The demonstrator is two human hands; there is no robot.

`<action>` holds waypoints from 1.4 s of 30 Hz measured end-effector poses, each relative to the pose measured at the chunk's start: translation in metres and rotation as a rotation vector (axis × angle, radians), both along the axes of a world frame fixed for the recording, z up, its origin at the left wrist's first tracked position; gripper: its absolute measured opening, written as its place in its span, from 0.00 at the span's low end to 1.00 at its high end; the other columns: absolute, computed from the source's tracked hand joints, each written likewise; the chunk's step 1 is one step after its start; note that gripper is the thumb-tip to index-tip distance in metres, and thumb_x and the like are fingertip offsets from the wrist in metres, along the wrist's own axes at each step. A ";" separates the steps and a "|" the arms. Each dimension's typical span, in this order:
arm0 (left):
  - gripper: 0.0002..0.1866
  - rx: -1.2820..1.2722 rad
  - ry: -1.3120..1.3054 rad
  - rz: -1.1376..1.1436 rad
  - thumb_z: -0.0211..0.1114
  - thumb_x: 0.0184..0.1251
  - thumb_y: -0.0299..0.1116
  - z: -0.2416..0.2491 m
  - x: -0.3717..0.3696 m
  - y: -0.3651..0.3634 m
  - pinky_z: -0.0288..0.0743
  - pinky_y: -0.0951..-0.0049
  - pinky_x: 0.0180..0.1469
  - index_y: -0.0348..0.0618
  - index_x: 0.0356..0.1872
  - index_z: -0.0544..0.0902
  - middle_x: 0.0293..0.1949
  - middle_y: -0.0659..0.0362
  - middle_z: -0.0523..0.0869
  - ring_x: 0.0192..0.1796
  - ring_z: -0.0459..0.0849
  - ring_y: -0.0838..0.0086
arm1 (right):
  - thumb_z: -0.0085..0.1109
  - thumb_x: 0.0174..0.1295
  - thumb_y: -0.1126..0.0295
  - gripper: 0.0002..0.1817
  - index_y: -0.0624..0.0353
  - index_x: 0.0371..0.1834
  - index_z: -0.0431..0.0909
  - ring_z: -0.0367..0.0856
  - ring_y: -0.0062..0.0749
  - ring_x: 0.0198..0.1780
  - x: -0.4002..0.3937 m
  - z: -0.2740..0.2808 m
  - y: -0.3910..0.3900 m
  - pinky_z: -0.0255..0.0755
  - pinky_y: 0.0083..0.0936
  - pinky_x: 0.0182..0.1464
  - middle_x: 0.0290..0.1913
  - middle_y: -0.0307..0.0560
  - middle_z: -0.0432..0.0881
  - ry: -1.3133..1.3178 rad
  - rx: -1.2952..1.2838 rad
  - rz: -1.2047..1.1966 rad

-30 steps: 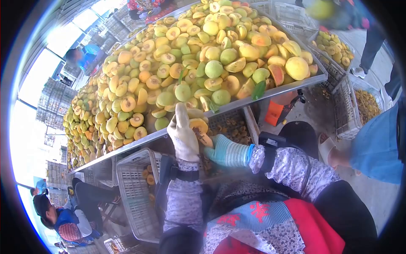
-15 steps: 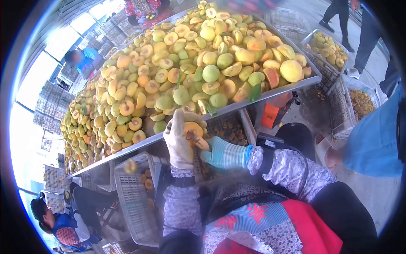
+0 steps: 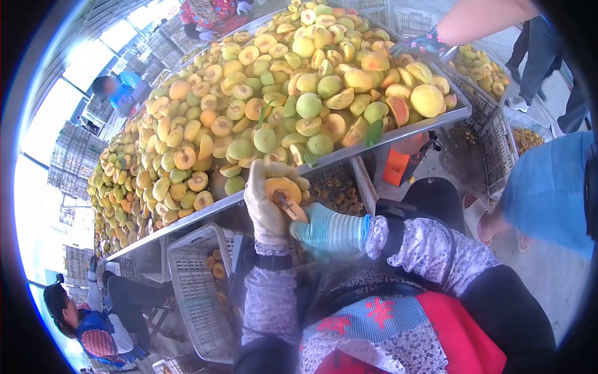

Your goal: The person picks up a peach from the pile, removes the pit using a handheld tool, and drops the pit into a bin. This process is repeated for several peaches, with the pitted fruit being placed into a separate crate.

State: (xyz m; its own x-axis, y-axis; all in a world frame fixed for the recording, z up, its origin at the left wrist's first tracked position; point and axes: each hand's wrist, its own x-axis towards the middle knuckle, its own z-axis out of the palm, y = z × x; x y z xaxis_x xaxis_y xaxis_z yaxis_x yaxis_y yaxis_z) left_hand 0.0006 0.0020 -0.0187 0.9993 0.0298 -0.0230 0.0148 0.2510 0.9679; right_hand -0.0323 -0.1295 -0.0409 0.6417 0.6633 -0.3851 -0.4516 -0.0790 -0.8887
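Note:
Gloved in off-white, my left hand (image 3: 266, 206) is closed round a halved yellow fruit (image 3: 283, 192), its cut face turned up. My right hand (image 3: 329, 229), in a striped teal glove, is closed on a small tool with a brown handle (image 3: 295, 212); its dark tip meets the centre of the cut face. Both hands are just below the metal rim (image 3: 349, 154) of a large tray heaped with halved and whole yellow-green fruit (image 3: 249, 100). Under them, partly hidden, a crate holds small brownish pieces (image 3: 339, 194).
A grey plastic crate (image 3: 202, 299) stands at lower left, near a seated person (image 3: 99, 330). A co-worker's arm (image 3: 486, 25) reaches over the tray's far right corner. A person in blue (image 3: 548, 193) is on the right beside crates (image 3: 498, 153). An orange object (image 3: 395, 166) sits under the tray.
A co-worker's arm has come in at the upper right over the fruit. The halved fruit in my left hand now shows more of its cut face. A falling piece above the grey crate is gone.

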 end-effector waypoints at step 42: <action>0.29 1.637 -0.346 0.023 0.69 0.58 0.42 -0.026 0.143 0.091 0.68 0.54 0.67 0.44 0.61 0.77 0.61 0.44 0.77 0.62 0.75 0.50 | 0.57 0.66 0.58 0.17 0.59 0.49 0.74 0.85 0.58 0.44 0.027 -0.023 -0.028 0.77 0.49 0.48 0.39 0.61 0.85 -0.796 -0.715 -0.164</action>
State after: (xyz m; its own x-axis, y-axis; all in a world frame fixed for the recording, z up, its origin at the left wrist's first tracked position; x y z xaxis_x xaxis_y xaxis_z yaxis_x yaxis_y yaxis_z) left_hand 0.1435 0.0932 -0.0445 0.9492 -0.1885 0.2520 -0.2303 -0.9618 0.1479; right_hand -0.0051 -0.1573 -0.0641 0.9391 0.3337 -0.0817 0.1827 -0.6865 -0.7038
